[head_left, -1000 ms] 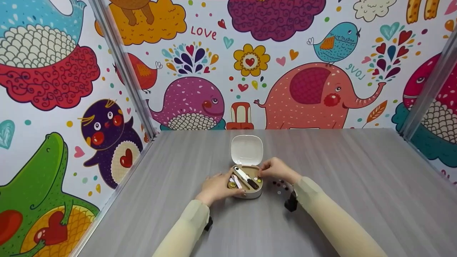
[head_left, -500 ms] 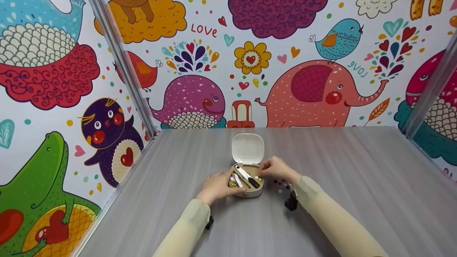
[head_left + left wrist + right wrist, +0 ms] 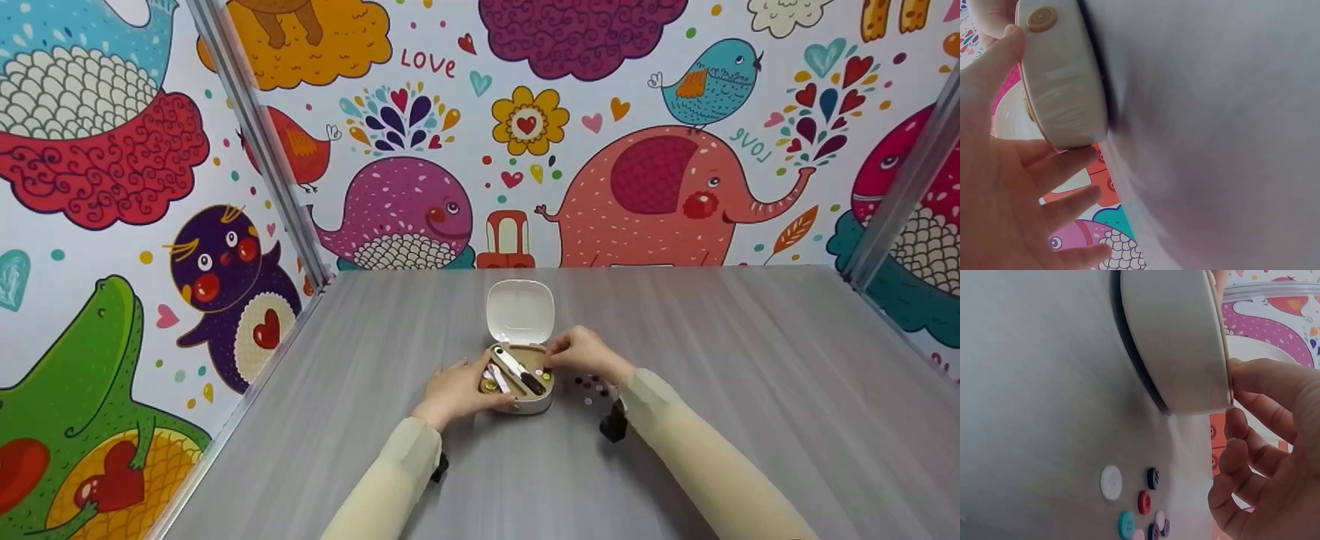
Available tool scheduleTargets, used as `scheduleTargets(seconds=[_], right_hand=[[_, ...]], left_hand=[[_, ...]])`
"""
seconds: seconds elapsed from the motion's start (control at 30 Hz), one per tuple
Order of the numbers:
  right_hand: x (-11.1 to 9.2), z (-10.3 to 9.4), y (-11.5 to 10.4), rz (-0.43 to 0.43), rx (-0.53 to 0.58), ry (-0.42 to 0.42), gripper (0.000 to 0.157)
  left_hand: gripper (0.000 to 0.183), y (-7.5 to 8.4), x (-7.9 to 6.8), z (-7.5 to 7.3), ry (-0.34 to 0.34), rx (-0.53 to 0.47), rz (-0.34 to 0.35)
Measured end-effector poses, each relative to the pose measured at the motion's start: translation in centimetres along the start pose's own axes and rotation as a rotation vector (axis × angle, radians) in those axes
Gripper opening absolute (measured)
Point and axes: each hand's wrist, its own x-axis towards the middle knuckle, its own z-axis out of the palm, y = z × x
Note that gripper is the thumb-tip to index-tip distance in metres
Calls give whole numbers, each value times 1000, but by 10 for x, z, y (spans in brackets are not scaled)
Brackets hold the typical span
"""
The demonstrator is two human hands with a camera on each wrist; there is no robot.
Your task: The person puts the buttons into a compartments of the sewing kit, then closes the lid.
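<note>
A small white sewing box (image 3: 534, 406) stands on the table with its white lid (image 3: 520, 311) raised at the back. Inside lie a white tool with a dark end (image 3: 517, 369), a pale pink-white item (image 3: 498, 379) and some small buttons (image 3: 546, 376). My left hand (image 3: 455, 391) holds the box from the left, thumb near the brown button-shaped catch (image 3: 1042, 19), other fingers spread round the side. My right hand (image 3: 587, 355) is at the right rim, thumb tip on the edge and index fingertip hidden behind it. I cannot tell whether it pinches anything.
Several loose buttons lie on the grey table right of the box, among them a white button (image 3: 1111, 482), a red button (image 3: 1144, 502) and a teal button (image 3: 1126, 525). Printed cartoon panels (image 3: 405, 202) rise behind the table and along its sides.
The view has shifted slightly. Both hands stay nearly where they were at the box, and the things in it look the same.
</note>
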Motion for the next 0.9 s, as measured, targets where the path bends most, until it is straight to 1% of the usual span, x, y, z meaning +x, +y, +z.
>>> scheduleTargets(seconds=[0.2,0.3,0.43,0.53,0.63,0.73,0.9], right_hand=[[-4,-15,9,31,65,44,12],[-7,-24,15,35,66,64,16],[-11,-33,26,67,56,78,20],[-16,-36,33,77,59,89,19],[-20,-37,40,58,56,94,17],[-23,-38,46,39,46,98,19],[-29,-38,56,68,73,96,15]], left_hand=[[97,0,1,-1,1,9,-7],[98,0,1,-2,9,17,0],[98,-2,1,-2,7,25,0],[98,-2,2,-2,1,15,-7],[99,-2,2,-1,3,2,-6],[99,-1,2,-1,6,-1,-4],[99,0,0,1,6,-13,5]])
